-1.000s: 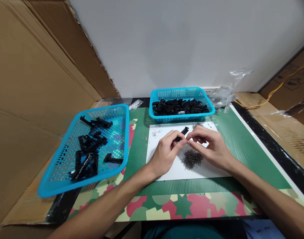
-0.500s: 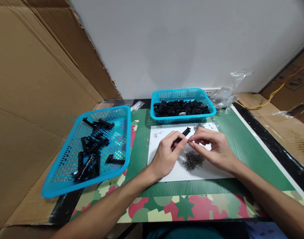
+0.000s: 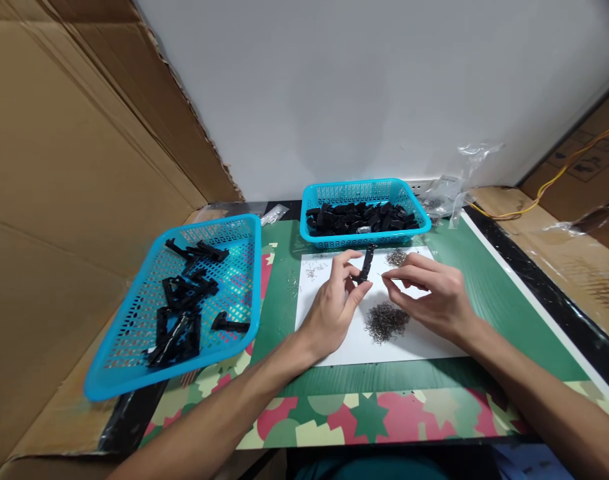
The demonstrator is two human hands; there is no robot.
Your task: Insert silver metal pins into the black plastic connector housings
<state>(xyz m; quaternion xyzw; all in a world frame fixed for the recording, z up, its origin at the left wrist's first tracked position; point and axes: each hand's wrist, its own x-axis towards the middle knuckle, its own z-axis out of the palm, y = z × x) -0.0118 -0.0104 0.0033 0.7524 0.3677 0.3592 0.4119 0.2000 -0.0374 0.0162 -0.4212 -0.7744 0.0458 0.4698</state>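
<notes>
My left hand [image 3: 333, 307] grips a black plastic part [image 3: 367, 262] between thumb and fingers, its long end pointing up. To its right, my right hand [image 3: 429, 293] pinches a thin, small metal piece [image 3: 383, 275] whose tip points toward the black part; a small gap separates them. Beneath the hands lies a white sheet [image 3: 334, 350]. A dark pile of small metal pieces [image 3: 386, 322] rests on it between my wrists, and a smaller pile [image 3: 396, 258] lies behind my right fingers. A few loose pieces [image 3: 313, 271] are scattered at the sheet's left.
A blue basket [image 3: 257, 280] with several black parts stands at the left. Behind the sheet, another blue basket [image 3: 364, 241] holds many black pieces. Plastic bags [image 3: 444, 193] and a yellow cable [image 3: 539, 197] are at the back right. Cardboard [image 3: 84, 167] walls the left side.
The black part has turned more upright in my left hand, whose fingers have spread somewhat. My right fingertips have drawn slightly away to the right, and the thin metal piece now shows.
</notes>
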